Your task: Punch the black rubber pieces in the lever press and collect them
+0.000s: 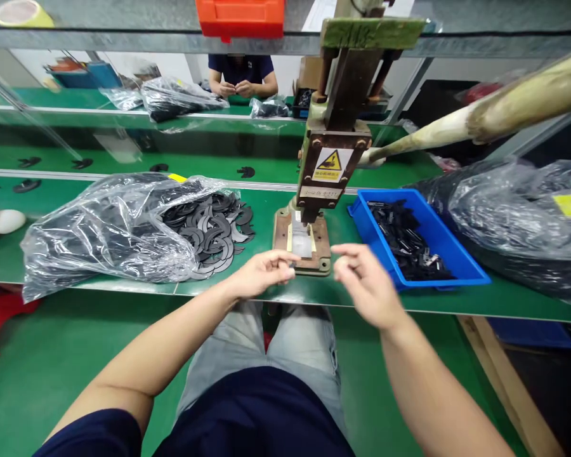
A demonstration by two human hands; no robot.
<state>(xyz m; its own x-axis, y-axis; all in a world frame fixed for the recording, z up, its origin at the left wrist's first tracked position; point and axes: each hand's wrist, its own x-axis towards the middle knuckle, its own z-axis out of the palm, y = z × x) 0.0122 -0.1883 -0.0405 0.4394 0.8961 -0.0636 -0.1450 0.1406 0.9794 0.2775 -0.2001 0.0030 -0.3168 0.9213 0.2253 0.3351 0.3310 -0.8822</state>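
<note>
My left hand (266, 273) is at the front of the press base (323, 260), its thumb and index finger drawn together. A small dark bit shows at those fingertips, too small to name. To the right of the base is my right hand (366, 282), slightly blurred, with fingers bent, the index finger reaching out and nothing visible in them. Between and beyond both hands stands the hand press (330, 158), its ram above a pale metal fixture (302, 241). Black curved plastic pieces (214, 235) spill from a clear bag (99, 228) on the left.
A blue bin (466, 276) of small black parts sits right of the press. Another filled bag (514, 209) lies beyond it. The press lever (457, 124) juts out to the upper right. An orange box (240, 18) rests on the shelf overhead. A co-worker (242, 73) sits opposite.
</note>
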